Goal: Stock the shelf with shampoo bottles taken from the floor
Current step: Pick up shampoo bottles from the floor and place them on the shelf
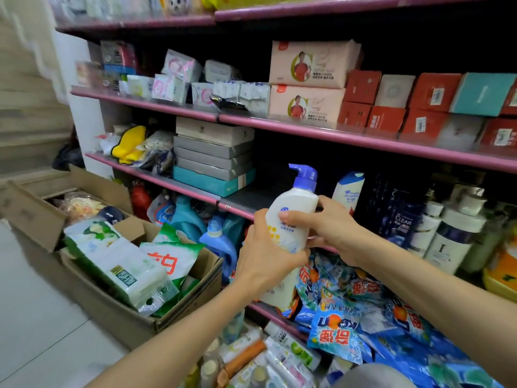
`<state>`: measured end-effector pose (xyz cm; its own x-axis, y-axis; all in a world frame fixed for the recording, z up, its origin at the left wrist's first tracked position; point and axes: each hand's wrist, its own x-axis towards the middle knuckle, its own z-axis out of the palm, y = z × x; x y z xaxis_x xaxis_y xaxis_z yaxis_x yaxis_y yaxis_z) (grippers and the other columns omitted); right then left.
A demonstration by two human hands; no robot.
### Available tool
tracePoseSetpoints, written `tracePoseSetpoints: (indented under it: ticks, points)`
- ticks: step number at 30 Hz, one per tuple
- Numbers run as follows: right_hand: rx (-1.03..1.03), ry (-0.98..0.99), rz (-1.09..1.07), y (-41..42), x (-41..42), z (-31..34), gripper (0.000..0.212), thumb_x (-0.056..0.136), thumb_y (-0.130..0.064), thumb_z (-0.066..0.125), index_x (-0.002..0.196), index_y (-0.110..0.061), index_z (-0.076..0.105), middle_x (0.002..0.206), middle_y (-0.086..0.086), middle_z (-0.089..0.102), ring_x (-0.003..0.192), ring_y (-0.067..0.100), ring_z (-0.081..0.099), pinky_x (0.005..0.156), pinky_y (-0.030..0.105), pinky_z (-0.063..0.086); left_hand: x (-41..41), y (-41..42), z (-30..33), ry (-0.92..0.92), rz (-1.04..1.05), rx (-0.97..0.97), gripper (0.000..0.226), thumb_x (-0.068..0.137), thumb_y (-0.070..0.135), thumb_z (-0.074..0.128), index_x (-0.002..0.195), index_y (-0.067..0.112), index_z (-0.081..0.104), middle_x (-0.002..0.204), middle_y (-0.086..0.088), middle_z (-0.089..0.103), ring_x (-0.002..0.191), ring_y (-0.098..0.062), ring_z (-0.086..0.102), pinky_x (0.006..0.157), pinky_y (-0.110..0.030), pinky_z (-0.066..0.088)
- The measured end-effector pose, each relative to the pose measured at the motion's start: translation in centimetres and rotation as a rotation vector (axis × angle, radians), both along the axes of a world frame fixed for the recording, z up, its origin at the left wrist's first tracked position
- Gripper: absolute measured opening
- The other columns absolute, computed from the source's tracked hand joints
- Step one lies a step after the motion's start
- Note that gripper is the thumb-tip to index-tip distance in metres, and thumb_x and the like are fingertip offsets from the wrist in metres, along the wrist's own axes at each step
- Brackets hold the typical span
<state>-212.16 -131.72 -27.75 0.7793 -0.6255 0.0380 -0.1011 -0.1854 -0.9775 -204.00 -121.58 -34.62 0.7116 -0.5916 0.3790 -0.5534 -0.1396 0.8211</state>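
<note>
Floor, nearest: loose shampoo bottles (282, 357), lying jumbled; labels too blurred to read. Left: cardboard box (145, 312) of detergent bags. Mid-air: white pump bottle (291, 219), blue pump, upright, gripped low by left hand (265, 261) and round its middle by right hand (330, 228), before the pink-edged shelf (195, 190). On shelf beyond: white bottle (348, 189), dark bottles (402, 217).

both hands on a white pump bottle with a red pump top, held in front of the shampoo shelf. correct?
Not quite: the head view shows the pump top is blue, not red. The rest holds: the left hand and right hand both grip the white pump bottle, held in front of the shampoo shelf.
</note>
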Motion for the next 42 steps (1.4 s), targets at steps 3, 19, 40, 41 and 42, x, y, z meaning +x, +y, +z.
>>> tracePoseSetpoints:
  ticks: [3,19,40,41,42]
  points:
    - [0.077,0.009,-0.044,-0.9,2.0,-0.3,0.058,0.062,-0.027,0.087,0.109,-0.011,0.057,0.096,0.009,0.074,0.078,0.02,0.074,0.062,0.033,0.059,1.8,-0.8,0.1,0.023,-0.039,0.055,0.074,0.051,0.057,0.067,0.11,0.038,0.028,0.107,0.006,0.05,0.094,-0.012,0.055,0.075,-0.037,0.053]
    - [0.007,0.036,-0.255,-19.8,25.6,0.2,0.046,0.067,-0.033,0.084,0.104,-0.015,0.062,0.09,0.003,0.073,0.075,0.017,0.072,0.063,0.033,0.058,23.5,-20.0,-1.8,0.098,0.091,0.359,0.079,0.056,0.049,0.077,0.111,0.015,0.03,0.109,-0.003,0.048,0.099,-0.026,0.055,0.082,-0.038,0.05]
    - [-0.664,0.152,-0.077,-33.4,39.5,-4.2,0.07,0.084,-0.033,0.069,0.144,-0.014,0.037,0.143,0.009,0.045,0.127,0.026,0.048,0.102,0.039,0.045,37.9,-35.9,-7.7,0.095,0.251,0.108,0.084,0.061,0.036,0.085,0.125,0.01,0.036,0.128,-0.012,0.046,0.116,-0.031,0.05,0.086,-0.039,0.045]
    - [-0.671,0.148,-0.082,-33.6,39.8,-4.2,0.071,0.084,-0.032,0.069,0.144,-0.014,0.036,0.143,0.009,0.045,0.127,0.025,0.048,0.102,0.039,0.045,38.2,-36.3,-7.7,0.097,0.255,0.113,0.086,0.061,0.036,0.085,0.126,0.01,0.036,0.129,-0.012,0.045,0.116,-0.031,0.05,0.087,-0.039,0.045]
    - [-0.68,0.144,-0.096,-33.8,40.1,-4.2,0.072,0.084,-0.033,0.07,0.144,-0.014,0.036,0.144,0.009,0.045,0.128,0.025,0.047,0.102,0.037,0.044,38.5,-36.6,-7.7,0.093,0.259,0.114,0.088,0.06,0.037,0.085,0.128,0.009,0.036,0.129,-0.012,0.045,0.117,-0.031,0.049,0.086,-0.039,0.045]
